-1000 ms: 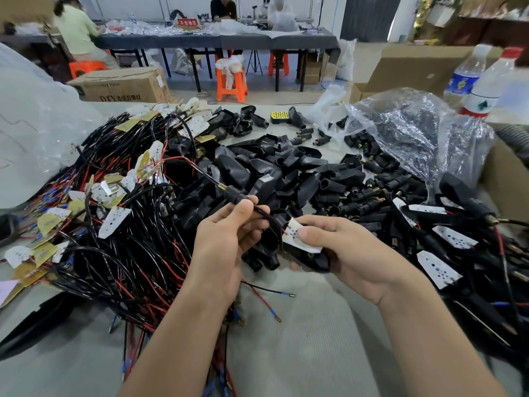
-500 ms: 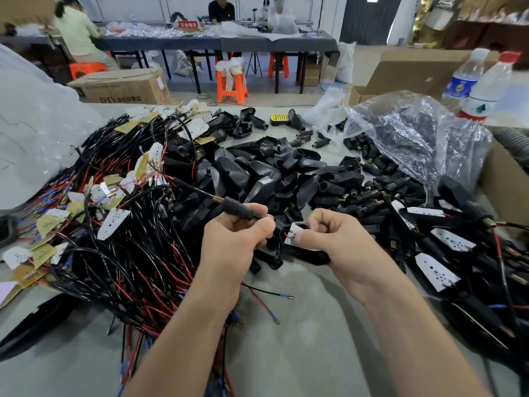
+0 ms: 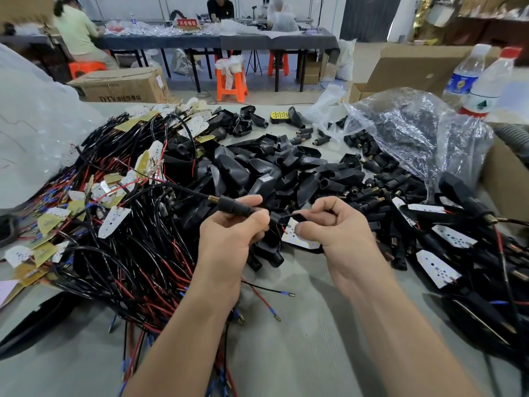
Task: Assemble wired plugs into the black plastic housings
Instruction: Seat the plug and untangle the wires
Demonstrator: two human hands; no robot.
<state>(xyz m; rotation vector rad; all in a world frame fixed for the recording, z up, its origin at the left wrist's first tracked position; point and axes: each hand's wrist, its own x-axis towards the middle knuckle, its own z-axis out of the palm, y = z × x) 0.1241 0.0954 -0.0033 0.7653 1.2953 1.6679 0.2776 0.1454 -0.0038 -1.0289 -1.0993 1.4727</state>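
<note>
My left hand (image 3: 232, 233) pinches a black wired plug (image 3: 233, 207) with a brass spring end, its cable trailing up to the left. My right hand (image 3: 335, 227) grips a black plastic housing (image 3: 292, 219) with a white LED board (image 3: 297, 237) under my thumb. The two hands are close together at the table's middle, plug tip pointing at the housing. A pile of loose black housings (image 3: 257, 170) lies just behind my hands. A heap of black and red wired plugs (image 3: 120, 224) with white and yellow boards fills the left.
Assembled units with white boards (image 3: 446, 253) lie at right. A clear plastic bag (image 3: 415, 133) of small black connectors sits at back right, beside two water bottles (image 3: 486, 84) and a cardboard box (image 3: 509, 179). People work at a far table (image 3: 217, 41).
Both hands have risen slightly and drawn closer. My right hand has curled tighter around the housing, turning the white board downward. The plug has tilted toward the housing.
</note>
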